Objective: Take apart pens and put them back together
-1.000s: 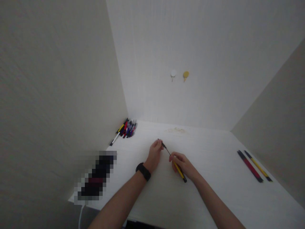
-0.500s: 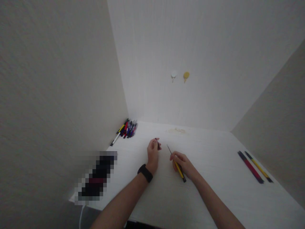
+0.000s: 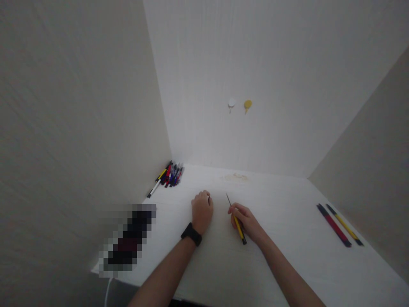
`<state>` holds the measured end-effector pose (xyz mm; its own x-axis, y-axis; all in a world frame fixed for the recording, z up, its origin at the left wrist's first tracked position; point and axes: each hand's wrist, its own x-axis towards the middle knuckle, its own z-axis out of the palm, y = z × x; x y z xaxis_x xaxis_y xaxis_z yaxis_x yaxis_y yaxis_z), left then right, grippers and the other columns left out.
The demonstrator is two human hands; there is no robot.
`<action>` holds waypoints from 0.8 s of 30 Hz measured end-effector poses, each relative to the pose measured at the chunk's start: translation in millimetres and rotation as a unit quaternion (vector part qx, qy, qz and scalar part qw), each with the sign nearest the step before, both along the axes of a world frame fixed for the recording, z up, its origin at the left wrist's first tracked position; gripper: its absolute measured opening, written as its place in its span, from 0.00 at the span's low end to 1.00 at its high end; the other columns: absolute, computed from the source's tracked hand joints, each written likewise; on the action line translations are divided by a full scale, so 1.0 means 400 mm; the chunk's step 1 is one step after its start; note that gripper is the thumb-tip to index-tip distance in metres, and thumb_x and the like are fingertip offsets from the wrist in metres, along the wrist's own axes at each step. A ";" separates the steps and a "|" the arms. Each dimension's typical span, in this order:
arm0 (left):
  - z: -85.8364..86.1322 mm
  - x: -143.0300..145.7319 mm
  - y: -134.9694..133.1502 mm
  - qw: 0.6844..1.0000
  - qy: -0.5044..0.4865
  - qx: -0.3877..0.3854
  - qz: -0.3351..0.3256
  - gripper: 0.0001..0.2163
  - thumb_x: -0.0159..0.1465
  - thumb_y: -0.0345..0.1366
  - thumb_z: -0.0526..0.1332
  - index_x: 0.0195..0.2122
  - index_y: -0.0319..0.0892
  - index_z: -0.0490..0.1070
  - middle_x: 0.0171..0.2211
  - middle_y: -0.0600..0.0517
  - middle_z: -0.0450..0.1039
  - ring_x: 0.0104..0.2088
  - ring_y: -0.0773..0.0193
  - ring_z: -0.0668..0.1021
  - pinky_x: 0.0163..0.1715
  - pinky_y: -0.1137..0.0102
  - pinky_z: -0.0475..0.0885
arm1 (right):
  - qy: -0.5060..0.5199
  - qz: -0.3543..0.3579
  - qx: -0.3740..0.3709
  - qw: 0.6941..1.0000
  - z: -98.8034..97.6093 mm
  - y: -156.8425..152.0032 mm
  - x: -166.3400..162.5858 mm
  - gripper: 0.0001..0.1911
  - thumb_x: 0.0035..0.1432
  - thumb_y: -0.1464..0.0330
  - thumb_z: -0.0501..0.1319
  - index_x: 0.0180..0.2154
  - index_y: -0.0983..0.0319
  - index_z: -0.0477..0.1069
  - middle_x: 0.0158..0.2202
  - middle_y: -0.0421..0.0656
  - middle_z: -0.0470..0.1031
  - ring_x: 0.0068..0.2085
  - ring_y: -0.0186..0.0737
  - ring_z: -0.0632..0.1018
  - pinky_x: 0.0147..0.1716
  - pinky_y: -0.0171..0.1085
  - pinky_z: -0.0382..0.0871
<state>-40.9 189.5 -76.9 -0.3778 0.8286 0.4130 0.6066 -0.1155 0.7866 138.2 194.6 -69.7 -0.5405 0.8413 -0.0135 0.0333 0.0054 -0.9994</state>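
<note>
My right hand point(image 3: 242, 219) grips a yellow-and-black pen point(image 3: 238, 230). A thin dark rod sticks out of the pen's upper end, and its black end points toward me. To its left, my left hand point(image 3: 202, 211) is closed, back upward, low over the white table. A small dark piece point(image 3: 209, 199) shows between its thumb and forefinger; most of it is hidden, so its kind is unclear. The two hands are apart, with bare tabletop between them.
A pile of pens point(image 3: 172, 175) lies in the far left corner, a white pen point(image 3: 155, 187) beside it. At right lie red pens point(image 3: 335, 226) and a yellow pen point(image 3: 345, 225). A blurred-out dark object point(image 3: 129, 238) is at left. Two hooks point(image 3: 248, 104) are on the wall.
My left hand has turned palm-down and moved slightly left, hiding most of the dark piece. My right hand keeps its hold on the pen, almost still. The view has shifted slightly.
</note>
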 end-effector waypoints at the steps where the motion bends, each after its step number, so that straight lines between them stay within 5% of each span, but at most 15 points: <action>1: 0.001 -0.001 -0.001 1.000 -0.002 -0.005 0.006 0.03 0.58 0.29 0.58 0.31 0.43 0.68 0.30 0.49 0.67 0.35 0.56 0.69 0.45 0.62 0.60 | -0.002 0.000 0.000 1.000 0.000 0.000 0.000 0.18 0.58 0.52 0.54 0.34 0.61 0.64 0.15 0.33 0.66 0.12 0.28 0.56 0.11 0.28 0.45; 11: -0.009 0.008 0.002 0.999 0.014 -0.030 0.022 0.03 0.57 0.28 0.57 0.31 0.43 0.64 0.31 0.48 0.65 0.40 0.54 0.69 0.48 0.60 0.57 | -0.012 0.003 0.001 1.000 -0.002 0.001 -0.002 0.18 0.58 0.51 0.55 0.35 0.61 0.65 0.15 0.33 0.67 0.12 0.27 0.56 0.10 0.27 0.45; 18: 0.009 0.011 0.007 0.998 -0.029 0.032 0.039 0.04 0.59 0.33 0.58 0.36 0.43 0.67 0.34 0.48 0.66 0.41 0.53 0.68 0.50 0.59 0.57 | -0.008 0.009 0.001 1.000 0.006 -0.002 -0.004 0.19 0.57 0.51 0.55 0.35 0.61 0.65 0.14 0.33 0.67 0.11 0.26 0.55 0.10 0.27 0.45; 24: 0.040 0.026 -0.002 0.974 -0.168 0.134 -0.068 0.06 0.62 0.38 0.59 0.38 0.45 0.71 0.34 0.49 0.67 0.37 0.57 0.67 0.47 0.64 0.59 | -0.003 0.034 -0.001 0.999 0.019 -0.010 -0.002 0.19 0.59 0.52 0.54 0.34 0.62 0.65 0.15 0.34 0.68 0.11 0.25 0.55 0.09 0.27 0.45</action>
<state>-30.3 188.7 -60.9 -0.4243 0.7598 0.4926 0.2843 -0.4047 0.8691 137.5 190.8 -62.2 -0.5969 0.8021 -0.0181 0.0392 0.0067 -0.9992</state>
